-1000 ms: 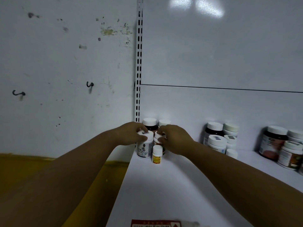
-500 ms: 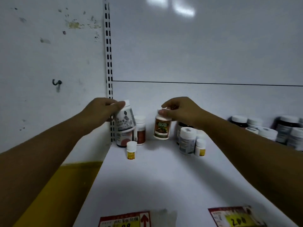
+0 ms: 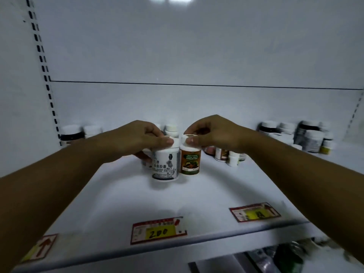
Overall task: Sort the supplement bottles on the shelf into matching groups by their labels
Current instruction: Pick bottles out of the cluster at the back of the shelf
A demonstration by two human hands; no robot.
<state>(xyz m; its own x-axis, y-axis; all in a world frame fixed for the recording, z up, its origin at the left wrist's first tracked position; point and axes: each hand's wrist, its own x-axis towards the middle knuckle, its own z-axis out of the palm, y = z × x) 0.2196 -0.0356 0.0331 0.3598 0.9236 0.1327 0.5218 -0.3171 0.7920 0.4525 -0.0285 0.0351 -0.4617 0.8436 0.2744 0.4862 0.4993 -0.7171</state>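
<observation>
two bottles held side by side at the middle of the shelf [image 3: 118, 198]

the white bottle [image 3: 165, 164] is gripped at its cap by the left hand [image 3: 136, 138]; the brown bottle [image 3: 190, 159] is pinched at its cap by the right hand [image 3: 212, 133]; both stand upright, nearly touching.

White metal shelf [image 3: 122, 198] backed by a glossy white panel [image 3: 197, 46]. Slotted upright [image 3: 42, 62] at panel's left edge. Light glare at panel top. Price tags [image 3: 158, 230] along shelf front.

The shelf [image 3: 122, 196] looks like smooth, painted white metal with a soft sheen. Both held bottles, white-labelled [image 3: 165, 166] and brown-labelled [image 3: 190, 161], appear to be plastic with glossy paper labels.
</observation>
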